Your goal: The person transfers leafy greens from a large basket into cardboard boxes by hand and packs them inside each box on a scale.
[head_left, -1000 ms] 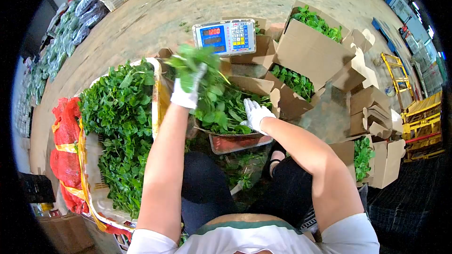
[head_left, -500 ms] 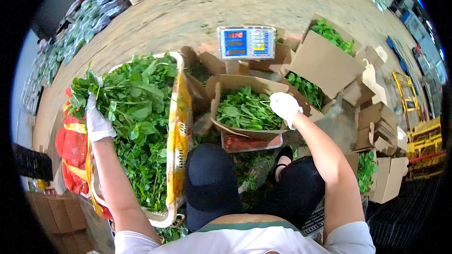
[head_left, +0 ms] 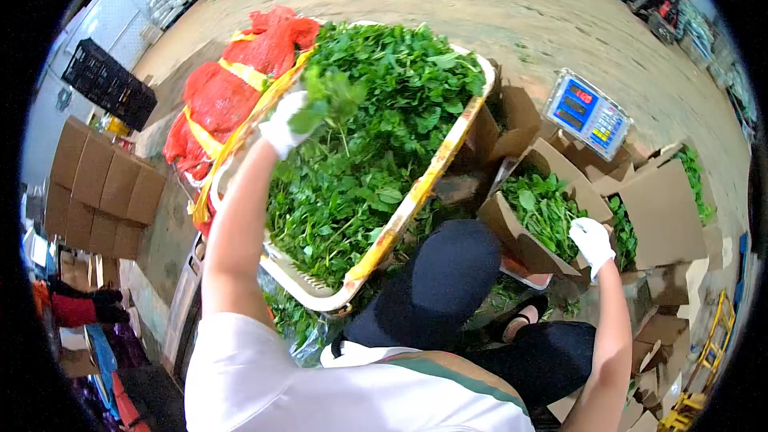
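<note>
My left hand (head_left: 284, 124), in a white glove, is closed around a bunch of leafy greens (head_left: 334, 100), blurred by motion. It is over the left side of a large white crate (head_left: 318, 298) heaped with loose leafy greens (head_left: 376, 152). My right hand (head_left: 592, 242), also gloved, is at the right edge of an open cardboard box (head_left: 518, 242) with more greens (head_left: 544, 212) inside. Its fingers are curled beside the stems and the box wall; what they grip, if anything, is hidden.
Behind the box stands a scale display (head_left: 588, 114) with lit red digits. Another cardboard box (head_left: 664, 216) with greens tilts at right. Red mesh sacks (head_left: 220, 108) lie along the crate's left. A black crate (head_left: 110, 82) and stacked cartons (head_left: 104, 184) are at far left.
My view has turned left toward the crate. My left hand has brought the bunch inward from the crate's left rim. My right hand stays by the box, fingers more curled.
</note>
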`<state>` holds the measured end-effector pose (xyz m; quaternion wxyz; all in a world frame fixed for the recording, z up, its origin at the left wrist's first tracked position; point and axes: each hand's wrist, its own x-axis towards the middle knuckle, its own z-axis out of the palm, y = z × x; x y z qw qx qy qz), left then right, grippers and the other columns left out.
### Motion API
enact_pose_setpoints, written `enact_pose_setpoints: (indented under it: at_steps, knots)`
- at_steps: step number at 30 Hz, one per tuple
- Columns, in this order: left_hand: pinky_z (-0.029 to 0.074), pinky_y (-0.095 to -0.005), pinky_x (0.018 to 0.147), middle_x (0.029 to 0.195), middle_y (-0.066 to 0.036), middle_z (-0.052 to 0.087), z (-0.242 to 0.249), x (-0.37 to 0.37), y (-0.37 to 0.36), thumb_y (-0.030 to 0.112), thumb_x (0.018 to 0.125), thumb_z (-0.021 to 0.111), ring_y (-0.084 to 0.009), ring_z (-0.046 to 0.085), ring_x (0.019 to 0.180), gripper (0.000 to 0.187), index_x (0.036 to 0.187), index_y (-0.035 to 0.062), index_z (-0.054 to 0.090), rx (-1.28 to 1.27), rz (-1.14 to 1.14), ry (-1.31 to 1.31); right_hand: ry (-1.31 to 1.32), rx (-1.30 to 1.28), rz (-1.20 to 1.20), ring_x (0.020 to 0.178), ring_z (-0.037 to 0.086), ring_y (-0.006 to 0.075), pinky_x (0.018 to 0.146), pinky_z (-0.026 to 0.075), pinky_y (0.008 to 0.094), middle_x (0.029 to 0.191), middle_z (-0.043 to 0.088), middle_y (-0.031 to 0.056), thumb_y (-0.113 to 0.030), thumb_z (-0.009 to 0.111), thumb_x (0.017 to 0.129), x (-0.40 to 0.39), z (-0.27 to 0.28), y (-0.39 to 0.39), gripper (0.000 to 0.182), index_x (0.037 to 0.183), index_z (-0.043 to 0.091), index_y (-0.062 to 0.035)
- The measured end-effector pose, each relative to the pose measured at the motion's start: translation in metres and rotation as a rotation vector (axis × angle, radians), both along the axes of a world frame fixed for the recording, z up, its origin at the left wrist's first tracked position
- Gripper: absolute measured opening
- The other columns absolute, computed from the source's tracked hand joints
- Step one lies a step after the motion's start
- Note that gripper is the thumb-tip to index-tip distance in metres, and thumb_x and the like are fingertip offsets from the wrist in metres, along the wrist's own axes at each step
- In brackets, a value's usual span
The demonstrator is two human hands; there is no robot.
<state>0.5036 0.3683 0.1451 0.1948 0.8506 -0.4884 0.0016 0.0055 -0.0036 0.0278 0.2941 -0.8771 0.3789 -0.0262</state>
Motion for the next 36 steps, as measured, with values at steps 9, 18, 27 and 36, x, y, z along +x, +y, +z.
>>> enact_pose_setpoints:
  at_steps: [9, 18, 27, 36]
  knots:
    - [0.048, -0.0404, 0.071, 0.094, -0.014, 0.06, -0.074, 0.021, 0.018, 0.017, 0.077, 0.056, -0.0304, 0.058, 0.086, 0.021, 0.096, 0.0081, 0.056, 0.496, 0.273, -0.038, 0.074, 0.105, -0.031, 0.091, 0.059, 0.0277, 0.082, 0.045, 0.0316, 0.098, 0.062, 0.017, -0.021, 0.059, 0.075, -0.017, -0.001, 0.003, 0.032, 0.099, 0.061, -0.0004]
    - [0.048, -0.0378, 0.079, 0.099, -0.015, 0.062, -0.109, 0.017, -0.014, 0.013, 0.075, 0.05, -0.0302, 0.06, 0.092, 0.031, 0.104, 0.009, 0.061, 0.861, 0.288, -0.06, 0.307, -0.06, 0.039, 0.096, 0.055, 0.0328, 0.085, 0.043, 0.0359, 0.103, 0.059, 0.0164, -0.028, 0.05, 0.077, -0.001, 0.033, 0.035, 0.034, 0.1, 0.061, -0.0055]
    - [0.048, -0.0363, 0.082, 0.106, -0.012, 0.06, -0.097, 0.029, -0.019, 0.012, 0.074, 0.052, -0.0285, 0.059, 0.096, 0.029, 0.102, 0.008, 0.061, 1.03, 0.237, -0.17, 0.277, -0.066, 0.062, 0.088, 0.056, 0.035, 0.078, 0.045, 0.0394, 0.094, 0.06, 0.0176, -0.032, 0.051, 0.078, 0.004, 0.033, 0.028, 0.032, 0.092, 0.061, -0.0043]
    - [0.044, -0.0353, 0.066, 0.081, -0.005, 0.059, -0.032, -0.017, 0.035, 0.01, 0.073, 0.056, -0.0203, 0.059, 0.079, 0.021, 0.093, 0.0166, 0.056, 1.054, -0.084, -0.661, -0.26, -0.114, -0.259, 0.077, 0.059, 0.0243, 0.071, 0.046, 0.0311, 0.089, 0.062, 0.0129, -0.021, 0.053, 0.08, 0.006, 0.048, 0.005, 0.023, 0.094, 0.061, -0.0039]
